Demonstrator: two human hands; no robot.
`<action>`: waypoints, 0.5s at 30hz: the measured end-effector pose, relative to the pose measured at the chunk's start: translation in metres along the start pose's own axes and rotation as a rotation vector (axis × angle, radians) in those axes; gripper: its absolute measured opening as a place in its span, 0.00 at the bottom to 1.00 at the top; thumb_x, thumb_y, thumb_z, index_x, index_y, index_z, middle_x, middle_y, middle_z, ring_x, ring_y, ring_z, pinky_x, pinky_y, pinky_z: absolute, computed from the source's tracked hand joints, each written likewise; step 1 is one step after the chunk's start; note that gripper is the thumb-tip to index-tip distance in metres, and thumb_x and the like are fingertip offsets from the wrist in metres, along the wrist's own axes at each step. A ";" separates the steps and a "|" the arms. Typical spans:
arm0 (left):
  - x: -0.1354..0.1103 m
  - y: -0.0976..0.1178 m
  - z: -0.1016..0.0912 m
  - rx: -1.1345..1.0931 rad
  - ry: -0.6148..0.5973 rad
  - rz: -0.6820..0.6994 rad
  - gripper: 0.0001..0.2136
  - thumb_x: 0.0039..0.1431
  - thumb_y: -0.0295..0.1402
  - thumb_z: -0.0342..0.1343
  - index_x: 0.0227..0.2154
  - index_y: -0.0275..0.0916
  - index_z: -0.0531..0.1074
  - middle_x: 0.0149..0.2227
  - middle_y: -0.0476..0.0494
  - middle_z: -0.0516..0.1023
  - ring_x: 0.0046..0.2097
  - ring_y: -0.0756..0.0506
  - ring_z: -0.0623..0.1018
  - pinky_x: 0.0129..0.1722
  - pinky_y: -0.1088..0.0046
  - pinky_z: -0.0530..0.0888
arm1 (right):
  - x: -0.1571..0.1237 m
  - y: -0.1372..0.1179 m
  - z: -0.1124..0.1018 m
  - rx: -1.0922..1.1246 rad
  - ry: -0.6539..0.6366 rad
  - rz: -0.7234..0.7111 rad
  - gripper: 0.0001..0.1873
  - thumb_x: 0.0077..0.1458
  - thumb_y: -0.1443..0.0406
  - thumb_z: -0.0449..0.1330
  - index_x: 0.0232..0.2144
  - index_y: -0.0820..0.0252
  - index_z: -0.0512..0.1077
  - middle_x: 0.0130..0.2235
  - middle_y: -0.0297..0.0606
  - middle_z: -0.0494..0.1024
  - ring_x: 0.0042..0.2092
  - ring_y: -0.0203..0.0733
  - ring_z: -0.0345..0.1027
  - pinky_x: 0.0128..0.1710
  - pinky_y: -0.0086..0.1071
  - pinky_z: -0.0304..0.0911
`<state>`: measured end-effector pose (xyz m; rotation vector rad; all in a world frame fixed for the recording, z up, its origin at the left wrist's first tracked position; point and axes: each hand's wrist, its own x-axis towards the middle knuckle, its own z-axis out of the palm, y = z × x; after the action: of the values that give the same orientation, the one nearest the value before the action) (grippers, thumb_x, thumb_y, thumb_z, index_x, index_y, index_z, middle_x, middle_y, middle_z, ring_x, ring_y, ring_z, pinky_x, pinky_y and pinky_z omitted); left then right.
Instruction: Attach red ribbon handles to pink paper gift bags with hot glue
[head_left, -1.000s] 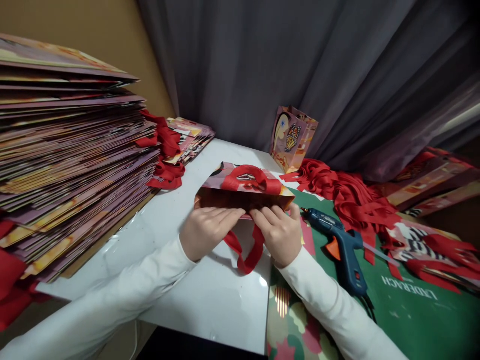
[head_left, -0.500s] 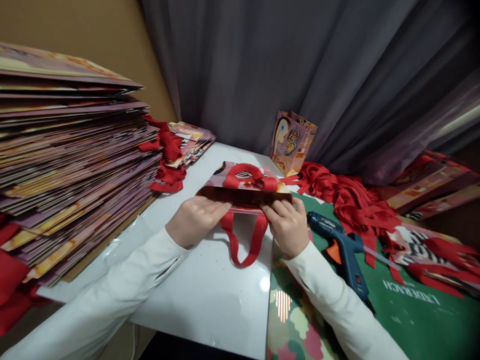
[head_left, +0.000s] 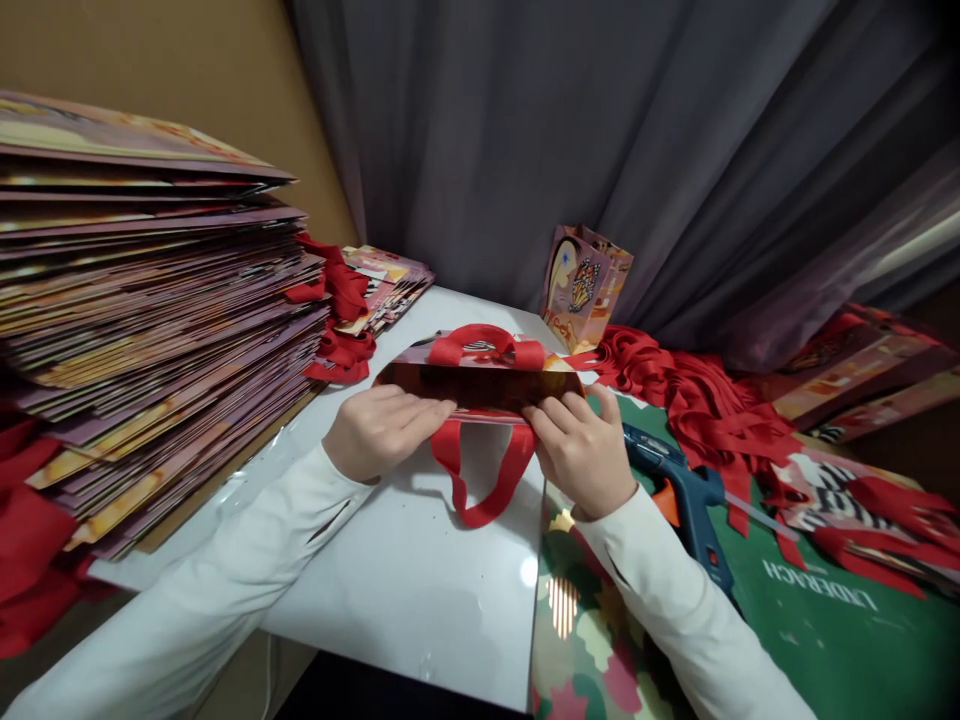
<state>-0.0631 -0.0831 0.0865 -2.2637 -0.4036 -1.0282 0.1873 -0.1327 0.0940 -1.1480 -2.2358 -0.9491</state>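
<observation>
Between my hands lies a printed paper gift bag [head_left: 409, 355] with its mouth parted toward me. One red ribbon handle [head_left: 491, 500] hangs from its near edge onto the white table; another red ribbon handle [head_left: 529, 355] lies over the far panel. My left hand [head_left: 390, 425] grips the near edge at the left, fingers reaching into the mouth. My right hand [head_left: 589, 445] holds the same edge at the right, its fingertips curled over inside. The bag's inside is dark, and its lower part is hidden.
A tall stack of flat printed bags [head_left: 165, 300] rises at the left. A blue glue gun [head_left: 694, 500] lies on a green sheet [head_left: 810, 640] at right, near a heap of red ribbons [head_left: 675, 390]. An upright bag [head_left: 585, 285] stands by the grey curtain [head_left: 480, 150].
The bag's mouth has opened wider, and both hands have moved slightly apart. The near handle has shifted a little left.
</observation>
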 end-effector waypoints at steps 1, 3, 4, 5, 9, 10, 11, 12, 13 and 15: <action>0.000 -0.001 0.001 -0.009 -0.001 0.011 0.08 0.62 0.21 0.52 0.38 0.38 0.73 0.33 0.48 0.83 0.30 0.49 0.79 0.29 0.70 0.70 | 0.000 0.001 0.000 0.007 0.001 -0.024 0.08 0.61 0.70 0.55 0.34 0.61 0.75 0.27 0.34 0.74 0.33 0.40 0.59 0.51 0.41 0.48; 0.001 -0.002 0.003 -0.027 -0.015 0.025 0.07 0.62 0.22 0.52 0.37 0.36 0.74 0.33 0.45 0.83 0.30 0.48 0.78 0.31 0.69 0.71 | -0.002 0.003 0.002 0.012 0.022 -0.059 0.09 0.61 0.70 0.54 0.33 0.61 0.74 0.27 0.34 0.73 0.33 0.40 0.58 0.50 0.41 0.48; 0.002 -0.003 0.003 -0.035 -0.030 0.029 0.07 0.62 0.23 0.52 0.37 0.35 0.74 0.33 0.45 0.83 0.31 0.47 0.78 0.32 0.68 0.71 | -0.003 0.004 0.003 0.012 0.039 -0.072 0.10 0.61 0.71 0.54 0.32 0.60 0.74 0.26 0.34 0.72 0.32 0.39 0.57 0.50 0.41 0.48; 0.003 -0.003 0.003 -0.042 -0.045 0.030 0.07 0.62 0.23 0.52 0.38 0.35 0.75 0.34 0.44 0.83 0.32 0.47 0.78 0.33 0.68 0.71 | -0.004 0.005 0.005 0.012 0.056 -0.081 0.11 0.62 0.71 0.53 0.30 0.60 0.74 0.26 0.34 0.72 0.32 0.39 0.57 0.49 0.41 0.48; 0.006 -0.004 0.000 -0.078 -0.065 -0.005 0.10 0.64 0.26 0.50 0.41 0.37 0.76 0.37 0.43 0.82 0.36 0.46 0.77 0.38 0.65 0.69 | -0.008 0.007 0.011 0.035 0.116 -0.111 0.12 0.61 0.71 0.53 0.27 0.59 0.72 0.24 0.33 0.70 0.30 0.38 0.55 0.49 0.39 0.49; 0.007 -0.004 -0.001 -0.094 -0.062 -0.027 0.10 0.64 0.27 0.50 0.42 0.38 0.76 0.36 0.43 0.81 0.35 0.46 0.76 0.39 0.65 0.69 | -0.009 0.008 0.012 0.047 0.124 -0.118 0.12 0.61 0.72 0.53 0.27 0.59 0.72 0.24 0.33 0.71 0.30 0.38 0.55 0.48 0.39 0.50; 0.006 -0.004 -0.001 -0.115 -0.057 -0.047 0.10 0.64 0.27 0.51 0.42 0.38 0.76 0.34 0.44 0.80 0.35 0.46 0.75 0.39 0.64 0.68 | -0.009 0.009 0.012 0.058 0.127 -0.127 0.11 0.60 0.72 0.54 0.27 0.60 0.72 0.24 0.33 0.71 0.30 0.38 0.55 0.48 0.39 0.50; 0.006 -0.004 -0.002 -0.138 -0.055 -0.063 0.10 0.64 0.27 0.51 0.42 0.39 0.76 0.32 0.45 0.79 0.34 0.46 0.74 0.40 0.64 0.68 | -0.010 0.010 0.013 0.067 0.125 -0.139 0.11 0.60 0.72 0.54 0.28 0.60 0.73 0.25 0.33 0.72 0.31 0.38 0.56 0.49 0.39 0.50; 0.006 -0.003 -0.002 -0.164 -0.056 -0.072 0.10 0.63 0.26 0.51 0.43 0.39 0.76 0.30 0.46 0.78 0.34 0.46 0.73 0.40 0.64 0.68 | -0.010 0.011 0.013 0.073 0.119 -0.149 0.10 0.60 0.72 0.53 0.30 0.61 0.74 0.26 0.34 0.73 0.31 0.38 0.57 0.49 0.40 0.50; 0.005 -0.003 -0.003 -0.215 -0.062 -0.096 0.11 0.61 0.25 0.52 0.44 0.38 0.76 0.29 0.46 0.77 0.34 0.46 0.72 0.41 0.64 0.68 | -0.010 0.013 0.014 0.075 0.100 -0.164 0.10 0.59 0.73 0.53 0.33 0.62 0.74 0.28 0.36 0.74 0.32 0.39 0.58 0.50 0.41 0.49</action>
<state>-0.0628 -0.0832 0.0934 -2.4928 -0.4501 -1.0976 0.2022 -0.1221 0.0831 -0.8755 -2.2904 -0.9555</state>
